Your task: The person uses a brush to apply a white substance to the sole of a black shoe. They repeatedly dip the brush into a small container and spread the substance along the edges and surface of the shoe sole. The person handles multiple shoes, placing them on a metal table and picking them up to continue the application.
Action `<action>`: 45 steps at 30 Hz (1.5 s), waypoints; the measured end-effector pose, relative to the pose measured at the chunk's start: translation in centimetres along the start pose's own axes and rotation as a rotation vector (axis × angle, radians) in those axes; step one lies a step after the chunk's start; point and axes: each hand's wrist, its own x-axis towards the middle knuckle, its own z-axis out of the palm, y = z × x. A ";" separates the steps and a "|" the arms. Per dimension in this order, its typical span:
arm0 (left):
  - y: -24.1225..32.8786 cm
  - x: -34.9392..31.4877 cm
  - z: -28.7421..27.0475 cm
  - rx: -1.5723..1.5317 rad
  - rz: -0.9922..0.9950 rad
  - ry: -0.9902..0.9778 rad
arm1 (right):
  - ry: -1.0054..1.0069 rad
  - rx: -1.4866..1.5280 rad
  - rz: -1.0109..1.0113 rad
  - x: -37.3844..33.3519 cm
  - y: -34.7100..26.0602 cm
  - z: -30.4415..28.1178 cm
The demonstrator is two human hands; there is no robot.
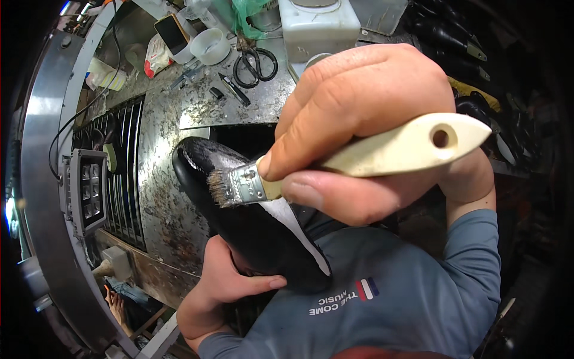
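A black shoe (254,230), with no heel on it, slants across the middle with its underside turned up. My left hand (230,275) is closed around its side near the back end, the thumb lying along it. In my right hand (365,90) is a flat paintbrush (376,152) with a cream handle, gripped between thumb and fingers. Its bristles touch or hover just over the front half of the underside. The toe part looks wet and glossy, while a pale grey strip shows toward the rear. My right hand and the brush hide part of the shoe's middle.
Black scissors (255,69), a pen-like tool (234,90), a white cup (210,46) and a phone (171,33) lie on the stained metal worktable (164,197). A large white container (323,33) stands behind. Left is a floodlight (86,191); several black shoes (445,36) are right.
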 end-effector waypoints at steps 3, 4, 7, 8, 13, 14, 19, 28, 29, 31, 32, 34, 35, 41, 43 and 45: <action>0.7 0.0 0.1 -0.075 -0.054 -0.015 | -0.027 0.008 0.014 -0.4 0.6 -0.1; 0.9 0.1 0.2 -0.104 -0.070 -0.007 | -0.049 0.001 0.015 -0.6 0.6 -0.2; 0.4 0.3 -0.3 -0.083 -0.006 -0.019 | -0.071 0.030 0.013 -1.0 1.0 0.1; 0.4 0.3 -0.3 -0.095 -0.015 -0.013 | -0.075 0.044 0.017 -1.2 1.1 0.3; 0.1 0.3 0.0 -0.197 -0.033 0.030 | -0.093 0.088 0.048 -2.2 1.2 0.9; -0.1 0.4 0.0 -0.222 -0.032 0.029 | -0.096 0.090 0.058 -2.3 1.2 1.0; -0.6 0.4 0.3 -0.338 -0.061 0.080 | -0.120 0.108 0.115 -3.2 0.8 1.5; -2.2 0.4 -0.3 -0.401 -0.011 0.154 | -0.138 0.207 0.154 -5.0 0.1 2.5; -2.1 0.3 -0.5 -0.384 -0.005 0.157 | -0.138 0.231 0.159 -5.3 0.1 2.6; -2.3 0.2 -1.3 -0.356 -0.006 0.141 | -0.143 0.287 0.178 -5.5 -0.3 2.6; -2.5 0.2 -1.7 -0.342 -0.006 0.133 | -0.144 0.314 0.188 -5.6 -0.5 2.6; -3.1 0.0 -2.3 -0.355 0.006 0.135 | -0.161 0.352 0.196 -5.9 -0.8 2.5; -3.4 -0.2 -2.4 -0.361 0.011 0.136 | -0.172 0.371 0.197 -5.9 -0.9 2.4; -5.2 -0.3 -2.9 -0.404 0.095 0.173 | -0.031 0.212 0.297 -6.3 1.2 -0.8; -6.7 -0.6 -3.0 -0.507 0.158 0.180 | 0.008 -0.055 0.534 -6.5 2.7 -3.6; -7.0 -0.9 -3.5 -0.497 0.166 0.179 | 0.040 -0.289 0.680 -8.4 5.2 -5.4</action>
